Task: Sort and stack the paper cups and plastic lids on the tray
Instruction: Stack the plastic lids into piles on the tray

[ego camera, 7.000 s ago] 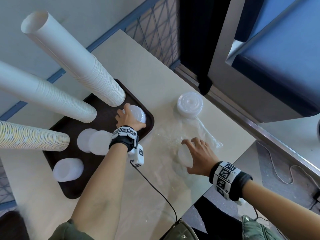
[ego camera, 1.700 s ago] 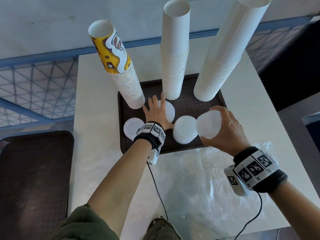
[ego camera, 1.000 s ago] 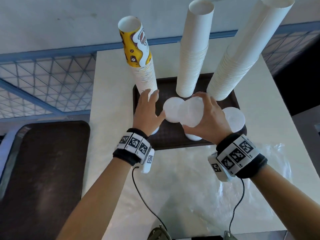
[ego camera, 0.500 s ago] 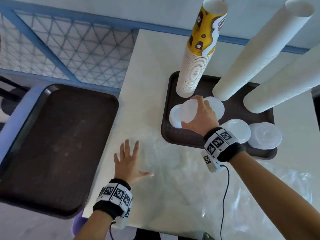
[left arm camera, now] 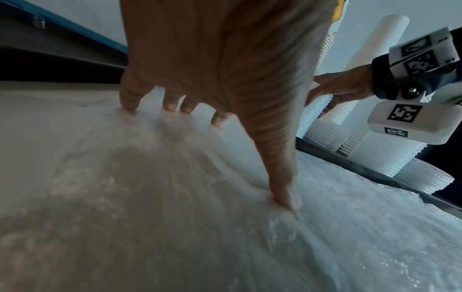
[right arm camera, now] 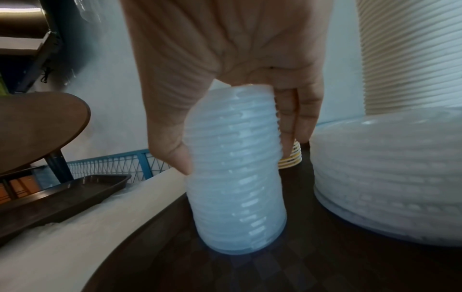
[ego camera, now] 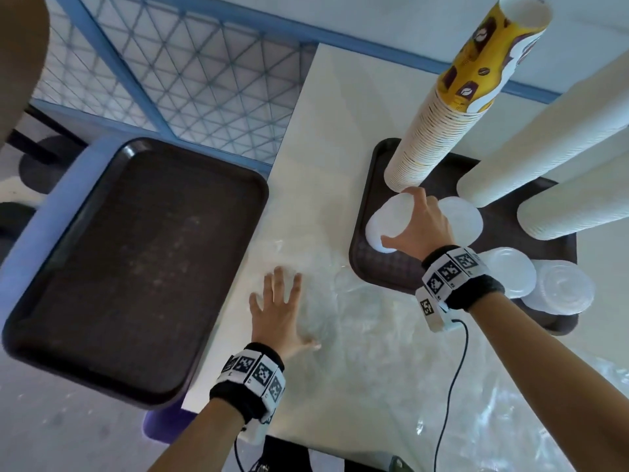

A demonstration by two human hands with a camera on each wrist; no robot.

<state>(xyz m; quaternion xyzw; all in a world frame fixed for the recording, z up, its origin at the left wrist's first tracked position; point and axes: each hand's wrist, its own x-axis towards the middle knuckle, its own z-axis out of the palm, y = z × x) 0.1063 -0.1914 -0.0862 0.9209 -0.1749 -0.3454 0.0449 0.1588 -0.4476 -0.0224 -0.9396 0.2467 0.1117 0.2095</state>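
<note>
A dark brown tray [ego camera: 381, 274] on the white table carries three tall paper cup stacks: a yellow printed one [ego camera: 452, 107] and two plain white ones [ego camera: 541, 141]. My right hand [ego camera: 413, 223] grips a tall stack of translucent plastic lids [right arm camera: 237, 168] from above, its base standing on the tray's left part. A wider lid stack [right arm camera: 390, 173] stands right beside it. More lid stacks [ego camera: 510, 274] and a clear domed one [ego camera: 565, 287] sit at the tray's right front. My left hand [ego camera: 279, 301] lies flat with fingers spread on clear plastic wrap [left arm camera: 325, 227].
A second dark tray [ego camera: 136, 264], bare, rests on a surface left of the table. Crumpled clear wrap [ego camera: 391, 335] covers the table's near part. A blue mesh fence [ego camera: 190, 80] runs behind. A cable [ego camera: 452, 386] trails from my right wrist.
My right hand carried the lid stack leftward across the tray and set it down at the left. My left hand left the tray and came down flat on the wrap.
</note>
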